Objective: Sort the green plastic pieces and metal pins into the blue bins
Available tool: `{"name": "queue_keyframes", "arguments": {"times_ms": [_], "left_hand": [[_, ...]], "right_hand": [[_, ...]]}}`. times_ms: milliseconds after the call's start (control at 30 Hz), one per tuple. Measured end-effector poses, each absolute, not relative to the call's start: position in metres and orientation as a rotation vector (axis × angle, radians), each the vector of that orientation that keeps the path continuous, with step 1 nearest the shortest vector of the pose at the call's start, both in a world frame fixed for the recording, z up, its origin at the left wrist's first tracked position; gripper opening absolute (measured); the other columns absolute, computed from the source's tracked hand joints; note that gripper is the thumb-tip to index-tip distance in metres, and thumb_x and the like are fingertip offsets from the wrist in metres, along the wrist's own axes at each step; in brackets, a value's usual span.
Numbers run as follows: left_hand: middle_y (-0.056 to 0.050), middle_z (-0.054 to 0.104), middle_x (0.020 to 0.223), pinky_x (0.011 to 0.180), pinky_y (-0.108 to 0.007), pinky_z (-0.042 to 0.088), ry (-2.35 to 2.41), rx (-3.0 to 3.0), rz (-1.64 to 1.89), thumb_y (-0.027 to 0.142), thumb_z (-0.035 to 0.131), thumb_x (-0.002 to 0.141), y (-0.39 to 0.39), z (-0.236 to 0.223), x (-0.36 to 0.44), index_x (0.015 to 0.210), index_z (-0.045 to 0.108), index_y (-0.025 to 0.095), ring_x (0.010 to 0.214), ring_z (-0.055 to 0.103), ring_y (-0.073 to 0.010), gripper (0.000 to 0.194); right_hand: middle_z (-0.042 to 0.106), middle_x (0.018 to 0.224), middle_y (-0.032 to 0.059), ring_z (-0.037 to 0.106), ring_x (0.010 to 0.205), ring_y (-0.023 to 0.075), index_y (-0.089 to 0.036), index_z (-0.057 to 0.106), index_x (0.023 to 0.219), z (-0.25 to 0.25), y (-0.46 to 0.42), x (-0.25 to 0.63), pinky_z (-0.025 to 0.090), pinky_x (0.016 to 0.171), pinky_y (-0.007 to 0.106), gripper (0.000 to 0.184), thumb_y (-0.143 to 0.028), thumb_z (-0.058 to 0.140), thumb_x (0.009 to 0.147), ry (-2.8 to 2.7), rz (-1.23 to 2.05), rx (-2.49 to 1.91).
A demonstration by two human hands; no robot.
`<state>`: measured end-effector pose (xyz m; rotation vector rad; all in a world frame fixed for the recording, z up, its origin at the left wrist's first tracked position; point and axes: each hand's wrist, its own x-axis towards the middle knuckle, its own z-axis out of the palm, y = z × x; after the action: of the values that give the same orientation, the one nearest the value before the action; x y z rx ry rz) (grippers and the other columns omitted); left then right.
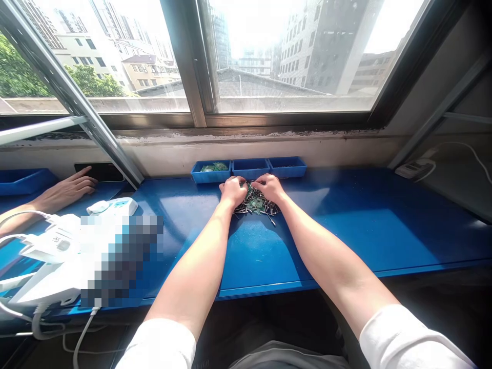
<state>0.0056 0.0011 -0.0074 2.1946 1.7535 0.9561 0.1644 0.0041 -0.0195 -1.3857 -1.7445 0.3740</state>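
Heap of metal pins and small green circuit boards lies on the blue workbench. Left hand and right hand rest on its far edge, fingers curled down into it; their hold cannot be told. Three blue trays sit just beyond the heap. Another person's hand lies well left of it.

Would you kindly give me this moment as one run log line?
left hand touching small metal pins | right hand touching same pile | behind: blue trays
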Motion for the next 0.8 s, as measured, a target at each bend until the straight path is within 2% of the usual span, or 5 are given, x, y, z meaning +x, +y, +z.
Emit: {"name": "queue_keyframes", "arguments": {"times_ms": [267,467,600,800], "left_hand": [[-0.003,0.07,0.1,0.093,-0.031,0.04,1.446,2.316,1.11,0.032,0.051,0.082,-0.004,-0.003,0.007,0.093,0.069,0.023,0.1,0.061,-0.0196,0.023],[-0.001,0.071,0.091,0.089,-0.032,0.04,1.44,2.299,1.178,0.028,0.049,0.083,0.0,-0.005,0.005,0.087,0.068,0.023,0.091,0.062,-0.0185,0.02],[-0.001,0.071,0.091,0.09,-0.034,0.037,1.552,2.25,1.132,0.028,0.046,0.085,-0.001,-0.005,0.006,0.086,0.066,0.024,0.091,0.062,-0.0191,0.02],[0.0,0.07,0.098,0.093,-0.032,0.036,1.635,2.247,1.018,0.032,0.042,0.087,-0.006,0.001,0.007,0.09,0.065,0.026,0.098,0.06,-0.0181,0.024]], "right_hand": [[0.066,0.073,0.0031,0.06,0.072,0.0169,-0.017,0.073,0.073,-0.015,0.0,0.165,0.042,0.067,0.027,0.041,-0.055,0.057,0.075,-1.659,0.454,-1.289],[0.064,0.064,0.0025,0.058,0.065,0.0159,-0.015,0.068,0.069,-0.015,0.002,0.163,0.042,0.062,0.026,0.056,-0.066,0.047,0.076,-1.554,0.591,-1.247],[0.067,0.066,0.0033,0.061,0.065,0.0161,-0.017,0.067,0.08,-0.011,0.001,0.164,0.044,0.062,0.026,0.054,-0.067,0.048,0.076,-1.417,0.737,-1.119],[0.071,0.078,0.0067,0.064,0.072,0.0169,-0.017,0.068,0.081,-0.007,-0.006,0.167,0.045,0.061,0.025,0.058,-0.069,0.044,0.076,-1.409,0.821,-1.164]]}}
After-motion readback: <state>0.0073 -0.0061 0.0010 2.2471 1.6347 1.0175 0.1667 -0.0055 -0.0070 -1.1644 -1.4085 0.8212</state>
